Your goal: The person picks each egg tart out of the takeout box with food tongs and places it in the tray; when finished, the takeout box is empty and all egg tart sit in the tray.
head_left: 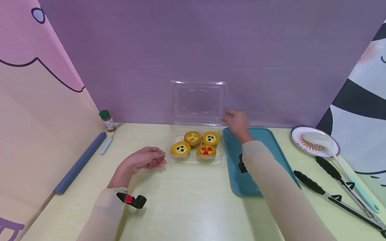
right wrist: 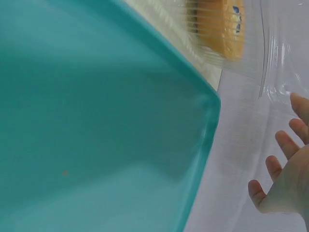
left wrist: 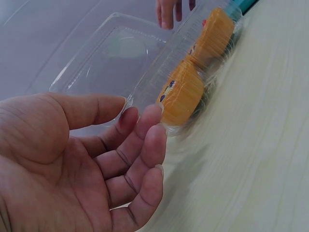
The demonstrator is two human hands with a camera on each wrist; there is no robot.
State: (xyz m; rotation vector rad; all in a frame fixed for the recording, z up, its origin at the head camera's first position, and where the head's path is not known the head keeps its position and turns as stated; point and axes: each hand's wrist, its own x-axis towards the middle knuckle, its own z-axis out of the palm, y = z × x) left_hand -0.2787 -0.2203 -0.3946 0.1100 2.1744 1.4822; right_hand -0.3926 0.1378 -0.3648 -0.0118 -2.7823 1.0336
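Observation:
A clear plastic clamshell box [head_left: 221, 160] stands at the back of the table, its lid [head_left: 199, 102] raised upright against the wall. Several egg tarts sit in it, among them one with red pieces [head_left: 206, 150] and one with blue dots [head_left: 181, 148]. My left hand [head_left: 144, 159] hovers at the box's left front corner, fingers loosely bent and holding nothing. In the left wrist view its fingertips overlap the box's near corner. My right hand [head_left: 238, 124] reaches over the back of the teal tray [head_left: 241, 187], fingers spread beside the lid's lower right edge and nothing in them.
Right of the tray lie black-handled tongs [head_left: 352, 204] and a patterned plate [head_left: 297, 140] with a slotted turner [head_left: 319, 138] across it. At the left are a green-capped jar [head_left: 107, 121], a white-handled utensil [head_left: 106, 146] and a blue roll [head_left: 81, 162] along the side wall.

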